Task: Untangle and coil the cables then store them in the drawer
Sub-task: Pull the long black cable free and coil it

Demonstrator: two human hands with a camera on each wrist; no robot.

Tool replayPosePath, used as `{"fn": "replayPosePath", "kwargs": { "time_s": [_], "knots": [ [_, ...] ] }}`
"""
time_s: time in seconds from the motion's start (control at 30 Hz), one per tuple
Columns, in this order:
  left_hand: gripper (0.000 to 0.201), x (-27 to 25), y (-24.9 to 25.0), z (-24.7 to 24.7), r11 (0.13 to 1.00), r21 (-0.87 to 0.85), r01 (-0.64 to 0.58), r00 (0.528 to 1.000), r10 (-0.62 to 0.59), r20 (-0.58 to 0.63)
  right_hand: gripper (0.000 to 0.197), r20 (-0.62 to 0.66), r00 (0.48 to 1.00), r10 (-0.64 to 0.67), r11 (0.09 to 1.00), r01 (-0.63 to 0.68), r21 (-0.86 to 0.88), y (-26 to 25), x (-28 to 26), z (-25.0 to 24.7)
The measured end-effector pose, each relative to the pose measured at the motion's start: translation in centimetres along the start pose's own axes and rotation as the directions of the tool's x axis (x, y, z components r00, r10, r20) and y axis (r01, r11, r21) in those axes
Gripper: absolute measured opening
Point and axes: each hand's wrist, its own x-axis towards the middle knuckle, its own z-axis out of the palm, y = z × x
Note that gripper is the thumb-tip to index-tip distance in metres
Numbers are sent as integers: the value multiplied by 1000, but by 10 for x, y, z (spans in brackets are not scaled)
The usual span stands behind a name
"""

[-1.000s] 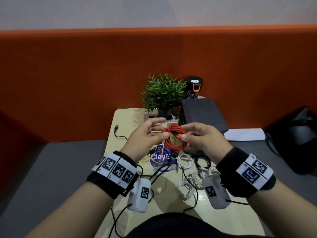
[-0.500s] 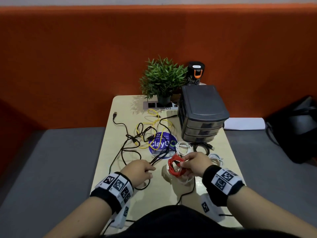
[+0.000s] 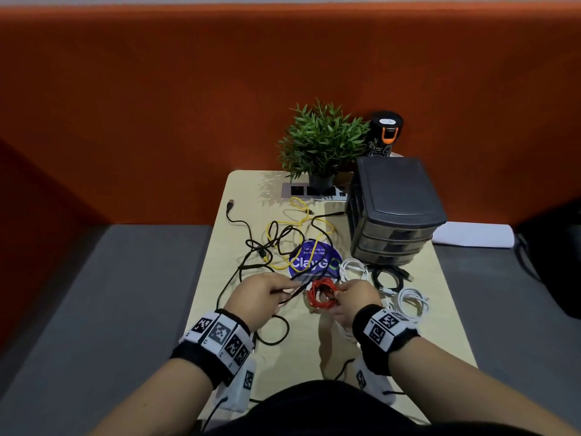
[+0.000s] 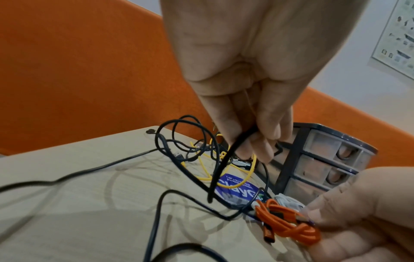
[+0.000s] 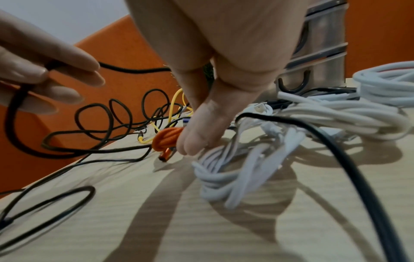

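Your left hand [image 3: 262, 298] sits low over the table [image 3: 220, 247] at about 7 o'clock from the round blue sticker [image 3: 314, 262]. Its fingers [image 4: 264, 147] are curled, and thumb and fingers pinch a black cable [image 4: 221, 163]; the cable's loose loops run on toward 11 o'clock, tangled with a yellow cable [image 3: 301, 212]. The black cable's plug end [image 3: 230, 203] lies near the table's left edge, at about 10 o'clock from the tangle.

Just beside it, your right hand [image 3: 353, 298] holds the coiled orange cable [image 3: 322, 294] close above the table. The fingers [image 5: 201, 134] are closed on the coil's right side; the wrist view shows one orange connector [image 5: 165, 156] hanging below the coil. The two hands are near each other but not touching.

At 3 o'clock from the orange coil lie white cable bundles [image 3: 412, 302], and one coiled black cable [image 3: 388, 278] lies at 2 o'clock. One white bundle [image 5: 224, 173] touches or nearly touches your right fingertips; I cannot tell which.

The drawer unit [image 3: 393, 212] stands at 1 o'clock near the table's right edge, all three drawers pushed in. A potted plant [image 3: 320, 143] and a power strip [image 3: 301, 191] stand along the far edge. Bare table surface lies between your wrists and the near edge, crossed by black cable loops.
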Motion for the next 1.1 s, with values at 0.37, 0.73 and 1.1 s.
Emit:
{"fn": "replayPosePath", "kwargs": {
  "time_s": [0.37, 0.73, 1.1],
  "knots": [
    [39, -6, 17, -24, 901, -433, -3, 994, -47, -103, 17, 88, 981, -172, 931, 191, -312, -31, -17, -21],
    [52, -4, 76, -55, 697, -627, -349, 923, 139, -360, 8, 273, 762, -587, 799, 599, 44, -95, -83, -23],
    [34, -9, 69, -56, 918, -74, -390, 913, 374, -165, 26, 50, 674, -737, 631, 660, 407, -135, -115, -74]
  ]
}}
